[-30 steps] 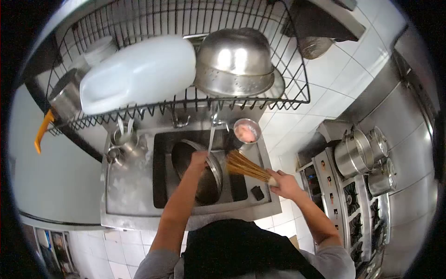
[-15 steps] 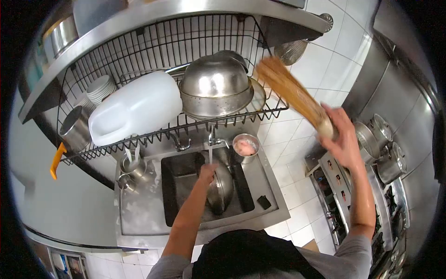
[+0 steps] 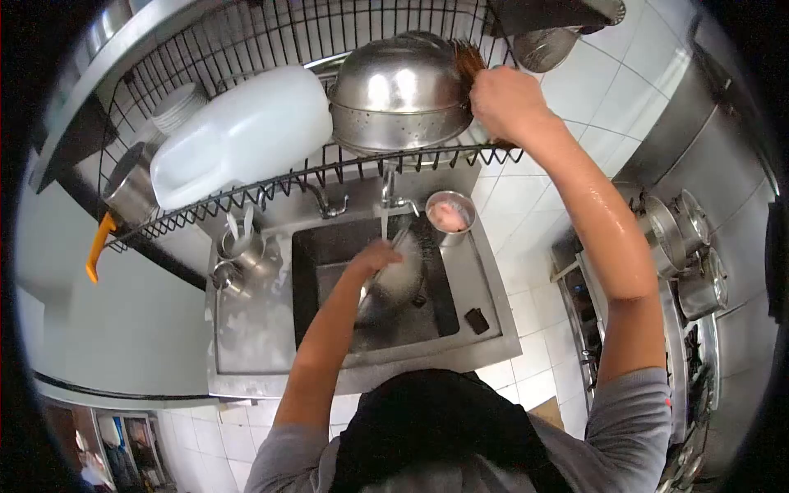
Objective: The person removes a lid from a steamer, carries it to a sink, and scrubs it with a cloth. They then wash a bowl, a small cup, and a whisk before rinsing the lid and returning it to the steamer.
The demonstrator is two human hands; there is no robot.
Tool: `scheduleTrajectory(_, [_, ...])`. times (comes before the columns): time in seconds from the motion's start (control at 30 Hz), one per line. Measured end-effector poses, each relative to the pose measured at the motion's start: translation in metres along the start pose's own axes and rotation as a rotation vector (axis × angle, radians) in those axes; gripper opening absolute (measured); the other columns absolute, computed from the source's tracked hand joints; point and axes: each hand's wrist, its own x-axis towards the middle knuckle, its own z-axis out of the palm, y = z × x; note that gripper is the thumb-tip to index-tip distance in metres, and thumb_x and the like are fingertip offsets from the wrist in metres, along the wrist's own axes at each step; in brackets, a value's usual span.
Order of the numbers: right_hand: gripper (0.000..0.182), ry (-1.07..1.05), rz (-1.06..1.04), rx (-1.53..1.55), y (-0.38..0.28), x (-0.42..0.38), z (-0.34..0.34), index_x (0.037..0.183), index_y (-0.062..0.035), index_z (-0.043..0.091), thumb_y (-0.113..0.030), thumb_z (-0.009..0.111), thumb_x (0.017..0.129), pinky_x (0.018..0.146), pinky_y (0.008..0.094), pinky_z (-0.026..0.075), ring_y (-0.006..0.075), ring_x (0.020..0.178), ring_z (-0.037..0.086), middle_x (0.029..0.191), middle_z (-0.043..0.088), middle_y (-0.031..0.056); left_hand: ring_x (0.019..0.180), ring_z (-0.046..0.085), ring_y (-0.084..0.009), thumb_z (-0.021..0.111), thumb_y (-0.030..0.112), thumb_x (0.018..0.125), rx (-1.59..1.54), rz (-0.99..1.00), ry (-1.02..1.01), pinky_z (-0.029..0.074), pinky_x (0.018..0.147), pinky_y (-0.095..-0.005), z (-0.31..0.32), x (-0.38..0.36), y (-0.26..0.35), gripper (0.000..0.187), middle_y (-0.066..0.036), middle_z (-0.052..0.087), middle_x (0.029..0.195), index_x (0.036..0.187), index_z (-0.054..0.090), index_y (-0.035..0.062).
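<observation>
My right hand [image 3: 509,103] is raised to the right end of the wire rack, its fingers closed around a brown bristle brush [image 3: 468,62]. Most of the brush is hidden behind the hand and the rack's edge. Down in the sink, my left hand [image 3: 378,256] grips the rim of a round metal pan [image 3: 401,275]. The pan is tilted under water running from the faucet [image 3: 389,185], and its inside looks wet and blurred. Close to the brush, an upturned metal bowl on a perforated colander [image 3: 403,90] rests in the rack.
The black wire rack [image 3: 329,171] also holds a white plastic jug [image 3: 246,135], stacked small dishes [image 3: 177,108] and a metal cup [image 3: 131,182]. A pot with pink contents [image 3: 449,215] stands right of the faucet. Pots [image 3: 701,287] sit on the stove at right.
My right hand has swung up and left with the brush, from beside the rack to its right end. My left hand has tilted the pan, turning its inside toward the water.
</observation>
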Motion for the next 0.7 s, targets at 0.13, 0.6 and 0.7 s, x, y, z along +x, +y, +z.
scheduleTrajectory(0.13, [0.021,0.677,-0.12,0.367,0.007,-0.05,0.004,0.099,0.0013,0.068,-0.015,0.061,0.088,0.077,0.0385,0.052,0.0303,0.087,0.065,0.093,0.067,0.0177,0.084,0.063,-0.0336,0.072,0.042,0.074,0.356,0.314,0.0,0.046,0.074,-0.0482,-0.008,0.01,-0.002,0.05,-0.024,0.065,0.089,0.084,0.067,-0.0066])
scheduleTrajectory(0.6, [0.083,-1.375,0.907,2.303,-0.125,-0.196,0.38,0.15,-0.0008,0.023,-0.059,0.047,0.095,0.099,0.0608,0.043,0.0448,0.121,0.048,0.135,0.046,0.0298,0.109,0.063,-0.0361,0.081,0.035,0.074,0.655,0.456,0.096,0.052,0.089,-0.0488,-0.014,-0.147,-0.003,0.055,-0.018,0.069,0.109,0.117,0.066,0.003])
scheduleTrajectory(0.7, [0.067,-1.244,0.558,2.124,-0.12,-0.199,0.425,0.145,0.0026,0.031,-0.044,0.044,0.099,0.1,0.0642,0.042,0.0475,0.122,0.048,0.135,0.046,0.0293,0.112,0.062,-0.0346,0.079,0.036,0.075,0.677,0.391,0.116,0.048,0.096,-0.0492,-0.02,-0.195,0.023,0.053,-0.015,0.07,0.103,0.117,0.066,0.0057])
